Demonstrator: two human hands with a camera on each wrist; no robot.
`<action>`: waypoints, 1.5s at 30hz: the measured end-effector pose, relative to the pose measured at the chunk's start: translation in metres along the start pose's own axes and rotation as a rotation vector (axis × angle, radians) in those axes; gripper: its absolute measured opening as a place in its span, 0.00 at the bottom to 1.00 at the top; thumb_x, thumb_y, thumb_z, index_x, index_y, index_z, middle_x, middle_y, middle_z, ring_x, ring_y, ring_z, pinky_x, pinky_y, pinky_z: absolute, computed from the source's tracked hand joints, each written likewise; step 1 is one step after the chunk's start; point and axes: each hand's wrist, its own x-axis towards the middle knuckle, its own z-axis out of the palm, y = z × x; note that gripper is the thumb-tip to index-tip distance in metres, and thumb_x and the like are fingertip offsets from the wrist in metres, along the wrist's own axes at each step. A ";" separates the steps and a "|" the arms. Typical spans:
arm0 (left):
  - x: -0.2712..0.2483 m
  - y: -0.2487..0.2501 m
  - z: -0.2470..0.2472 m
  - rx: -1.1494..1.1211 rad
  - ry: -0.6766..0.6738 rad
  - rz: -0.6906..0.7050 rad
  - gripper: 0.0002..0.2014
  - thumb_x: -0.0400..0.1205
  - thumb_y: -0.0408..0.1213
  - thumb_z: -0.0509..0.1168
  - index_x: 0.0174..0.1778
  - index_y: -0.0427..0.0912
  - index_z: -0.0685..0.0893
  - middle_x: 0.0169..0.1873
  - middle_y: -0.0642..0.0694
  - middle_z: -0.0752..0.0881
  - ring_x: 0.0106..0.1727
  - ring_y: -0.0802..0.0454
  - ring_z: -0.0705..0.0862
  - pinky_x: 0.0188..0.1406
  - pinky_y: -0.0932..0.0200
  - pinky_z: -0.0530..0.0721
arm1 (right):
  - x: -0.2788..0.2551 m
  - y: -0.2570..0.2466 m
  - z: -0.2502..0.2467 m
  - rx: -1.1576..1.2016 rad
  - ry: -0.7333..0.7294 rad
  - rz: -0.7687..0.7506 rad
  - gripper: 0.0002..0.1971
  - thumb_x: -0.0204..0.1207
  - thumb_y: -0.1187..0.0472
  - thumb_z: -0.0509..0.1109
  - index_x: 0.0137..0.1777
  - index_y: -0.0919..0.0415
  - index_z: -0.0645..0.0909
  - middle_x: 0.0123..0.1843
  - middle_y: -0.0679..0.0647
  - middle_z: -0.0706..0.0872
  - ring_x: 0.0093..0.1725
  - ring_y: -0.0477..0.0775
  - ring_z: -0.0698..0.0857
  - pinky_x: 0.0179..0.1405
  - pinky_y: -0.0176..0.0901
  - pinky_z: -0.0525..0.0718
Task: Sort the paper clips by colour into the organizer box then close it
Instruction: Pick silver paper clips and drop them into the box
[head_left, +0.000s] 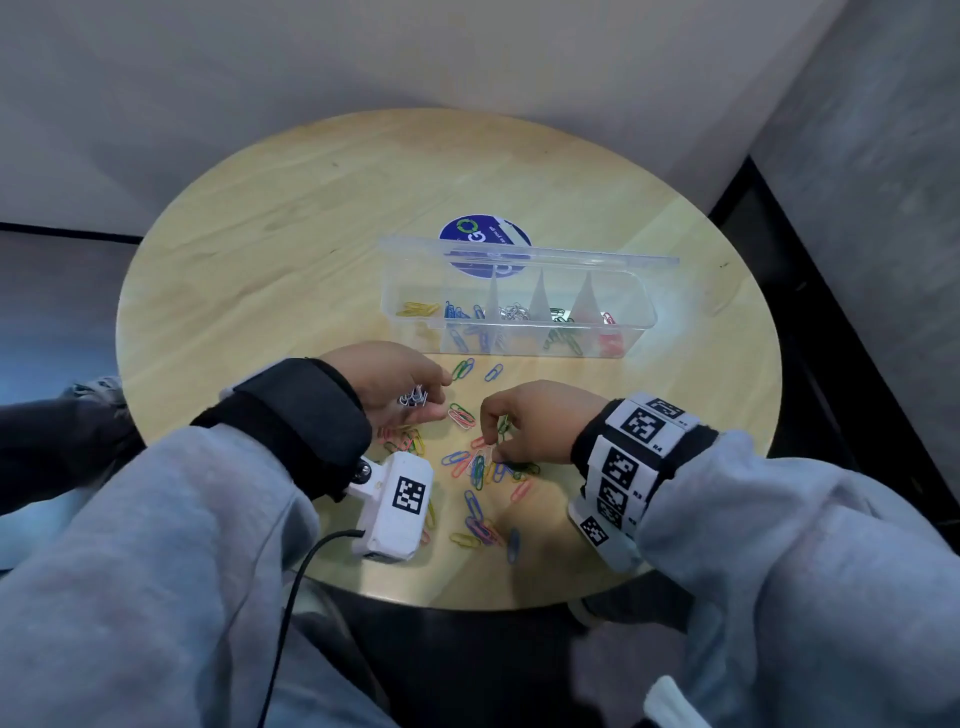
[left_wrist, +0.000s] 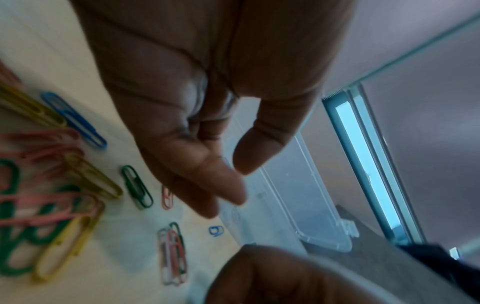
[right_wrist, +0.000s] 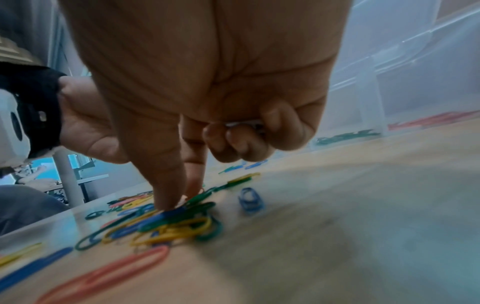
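Clear plastic forms the organizer box (head_left: 519, 312), which stands open toward the far edge of the round wooden table (head_left: 260, 234), its lid (head_left: 530, 252) tipped back behind it. Its compartments hold sorted clips from left to right: yellow, blue, white, green and red. A blue round sticker (head_left: 483, 234) lies on the table behind the box, partly seen through the lid.

A loose heap of paper clips (head_left: 478, 467) in mixed colours is spread across the near part of the table, between the box and the near edge. A few green and blue ones lie just beside the box's front wall.

The left hand (head_left: 395, 384) is cupped palm-up above the table, left of the heap, and cradles a small bunch of white clips (head_left: 413, 397) in its curled fingers. The right hand (head_left: 530, 421) reaches down into the heap: its thumb (right_wrist: 166, 174) and forefinger press together at the pile's top, though which clip they pinch I cannot tell. Its other fingers (right_wrist: 233, 139) are curled into the palm around something pale, seen in the right wrist view.

Grey sleeves cover both arms.
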 end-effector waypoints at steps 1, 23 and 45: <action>0.001 -0.001 0.002 0.083 -0.002 0.008 0.07 0.81 0.24 0.61 0.37 0.34 0.79 0.34 0.41 0.76 0.33 0.53 0.77 0.15 0.72 0.80 | 0.000 0.001 0.001 0.011 0.004 -0.010 0.10 0.73 0.55 0.71 0.53 0.53 0.81 0.32 0.43 0.71 0.40 0.50 0.75 0.34 0.41 0.70; 0.010 0.001 0.023 1.291 0.077 0.268 0.07 0.75 0.37 0.69 0.36 0.50 0.78 0.27 0.55 0.75 0.32 0.55 0.75 0.23 0.65 0.65 | -0.010 0.011 -0.007 0.219 -0.100 0.099 0.01 0.71 0.59 0.73 0.41 0.51 0.84 0.26 0.44 0.78 0.27 0.40 0.75 0.28 0.33 0.70; -0.003 0.012 -0.010 0.912 -0.019 0.173 0.13 0.76 0.41 0.72 0.27 0.45 0.77 0.24 0.50 0.77 0.26 0.52 0.71 0.31 0.63 0.70 | -0.016 0.031 -0.005 1.092 -0.112 0.253 0.14 0.75 0.80 0.57 0.33 0.63 0.68 0.30 0.62 0.82 0.24 0.51 0.76 0.18 0.34 0.73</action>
